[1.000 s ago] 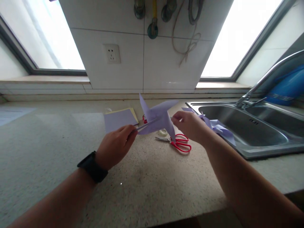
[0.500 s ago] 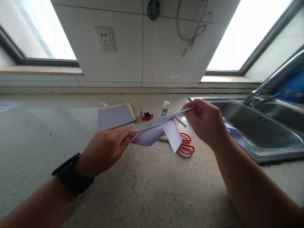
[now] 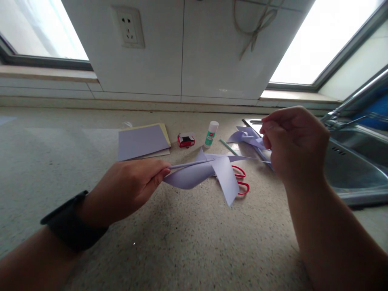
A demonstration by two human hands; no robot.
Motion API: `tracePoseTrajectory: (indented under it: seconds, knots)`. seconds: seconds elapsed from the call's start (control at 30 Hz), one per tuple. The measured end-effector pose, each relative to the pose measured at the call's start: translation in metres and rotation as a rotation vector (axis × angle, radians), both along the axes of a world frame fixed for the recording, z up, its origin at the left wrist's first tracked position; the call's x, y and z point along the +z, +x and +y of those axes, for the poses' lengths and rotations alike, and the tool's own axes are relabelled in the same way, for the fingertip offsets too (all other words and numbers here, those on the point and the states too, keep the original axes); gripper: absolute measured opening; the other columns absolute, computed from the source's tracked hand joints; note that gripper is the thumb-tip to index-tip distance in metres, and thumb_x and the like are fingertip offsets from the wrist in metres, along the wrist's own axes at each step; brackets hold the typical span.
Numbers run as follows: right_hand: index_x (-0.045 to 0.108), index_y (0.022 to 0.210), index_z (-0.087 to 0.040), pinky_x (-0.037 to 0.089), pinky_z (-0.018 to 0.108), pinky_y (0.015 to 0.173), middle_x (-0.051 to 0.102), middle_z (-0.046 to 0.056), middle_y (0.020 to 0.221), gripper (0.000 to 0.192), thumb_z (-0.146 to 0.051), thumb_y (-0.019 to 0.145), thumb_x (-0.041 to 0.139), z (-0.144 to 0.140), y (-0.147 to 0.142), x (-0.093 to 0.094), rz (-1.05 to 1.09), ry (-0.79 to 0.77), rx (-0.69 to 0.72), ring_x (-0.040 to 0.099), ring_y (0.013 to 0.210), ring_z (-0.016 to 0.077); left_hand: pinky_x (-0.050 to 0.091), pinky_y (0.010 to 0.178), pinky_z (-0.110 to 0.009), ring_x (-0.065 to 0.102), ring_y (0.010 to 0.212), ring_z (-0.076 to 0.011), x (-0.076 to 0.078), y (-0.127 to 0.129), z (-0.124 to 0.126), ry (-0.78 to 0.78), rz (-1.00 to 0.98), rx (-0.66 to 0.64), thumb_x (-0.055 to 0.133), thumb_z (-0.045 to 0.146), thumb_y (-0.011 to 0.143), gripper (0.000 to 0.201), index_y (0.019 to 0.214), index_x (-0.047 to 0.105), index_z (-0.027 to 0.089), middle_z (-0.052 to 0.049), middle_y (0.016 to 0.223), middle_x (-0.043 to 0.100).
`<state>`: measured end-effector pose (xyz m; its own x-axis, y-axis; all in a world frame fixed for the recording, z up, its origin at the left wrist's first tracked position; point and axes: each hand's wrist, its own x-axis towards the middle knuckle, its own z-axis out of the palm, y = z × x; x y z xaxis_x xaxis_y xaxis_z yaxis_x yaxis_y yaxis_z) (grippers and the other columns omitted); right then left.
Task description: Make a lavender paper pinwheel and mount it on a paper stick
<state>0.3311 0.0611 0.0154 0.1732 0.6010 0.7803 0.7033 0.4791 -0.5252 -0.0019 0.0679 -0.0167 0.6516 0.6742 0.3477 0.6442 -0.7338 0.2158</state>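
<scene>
Fingers (image 3: pixel 157 177) of the left hand (image 3: pixel 127 190) pinch shut on the thin pale stick (image 3: pixel 189 164) of a lilac folded-paper pinwheel (image 3: pixel 209 173), held low over the middle of the speckled stone counter (image 3: pixel 182 242). The right hand (image 3: pixel 295 141) has let go of the blade tip it gripped half a second ago and lifted away, loosely curled, holding nothing I can make out; the blades now lie flatter and hang free. Red-handled scissors (image 3: pixel 242 180) sit beneath, with a white glue stick (image 3: pixel 211 133), a small red box (image 3: pixel 186 140) and stacked lilac and yellow paper sheets (image 3: pixel 142 140) toward the counter's back edge. A steel sink (image 3: pixel 357 169) fills the right corner under bright windows.
</scene>
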Motion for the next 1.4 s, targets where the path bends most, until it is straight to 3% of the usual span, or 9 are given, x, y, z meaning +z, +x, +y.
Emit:
tracePoseTrajectory:
  seconds: [0.17, 0.37, 0.53, 0.77, 1.13, 1.4]
  knots:
    - [0.069, 0.091, -0.026, 0.04, 0.032, 0.056, 0.063, 0.0, 0.077, 0.009, -0.019, 0.091, 0.064, -0.005, -0.007, 0.001, -0.015, 0.047, 0.106, 0.054, 0.062, 0.0154, 0.042, 0.063, -0.03, 0.063, 0.07, -0.0191, 0.001, 0.001, 0.0, -0.003, 0.011, 0.009, 0.042, 0.034, 0.104, 0.031, 0.099, 0.069, 0.019, -0.005, 0.084, 0.072]
    - [0.07, 0.094, -0.026, 0.047, 0.04, 0.083, 0.071, 0.001, 0.091, 0.015, -0.014, 0.09, 0.062, -0.012, -0.013, 0.013, -0.448, -0.025, 0.332, 0.063, 0.088, 0.0204, 0.044, 0.064, -0.03, 0.064, 0.07, -0.0191, 0.002, 0.001, -0.001, 0.0, 0.026, -0.009, 0.041, 0.033, 0.105, 0.031, 0.1, 0.069, 0.019, -0.005, 0.085, 0.073]
    - [0.067, 0.107, -0.026, 0.047, 0.04, 0.09, 0.071, 0.002, 0.102, 0.028, -0.009, 0.086, 0.063, -0.017, -0.019, 0.018, -0.67, -0.114, 0.523, 0.064, 0.098, 0.0213, 0.042, 0.064, -0.033, 0.064, 0.071, -0.0206, 0.0, 0.0, 0.0, 0.006, 0.013, -0.008, 0.04, 0.035, 0.106, 0.032, 0.098, 0.066, 0.019, -0.005, 0.086, 0.071]
    - [0.064, 0.114, -0.024, 0.045, 0.04, 0.094, 0.072, 0.004, 0.106, 0.035, -0.017, 0.082, 0.075, -0.019, -0.025, 0.014, -0.715, -0.151, 0.506, 0.062, 0.102, 0.0231, 0.039, 0.063, -0.032, 0.061, 0.068, -0.0193, 0.001, 0.001, -0.001, -0.009, -0.019, -0.008, 0.041, 0.036, 0.106, 0.031, 0.095, 0.065, 0.019, -0.003, 0.081, 0.068]
    - [0.061, 0.111, -0.027, 0.049, 0.039, 0.087, 0.075, 0.003, 0.105, 0.028, -0.016, 0.088, 0.073, -0.017, -0.028, 0.009, -0.732, -0.02, 0.499, 0.067, 0.097, 0.0212, 0.039, 0.063, -0.032, 0.061, 0.068, -0.019, 0.001, 0.001, -0.002, -0.034, -0.02, -0.005, 0.039, 0.035, 0.106, 0.033, 0.094, 0.065, 0.019, -0.004, 0.08, 0.068]
    - [0.064, 0.108, -0.025, 0.05, 0.039, 0.083, 0.076, 0.004, 0.101, 0.018, -0.016, 0.093, 0.066, -0.017, -0.029, 0.007, -0.715, -0.017, 0.458, 0.065, 0.093, 0.0221, 0.039, 0.062, -0.031, 0.06, 0.068, -0.0179, 0.002, 0.002, -0.001, -0.037, -0.024, -0.019, 0.039, 0.034, 0.107, 0.032, 0.096, 0.065, 0.018, -0.003, 0.081, 0.068]
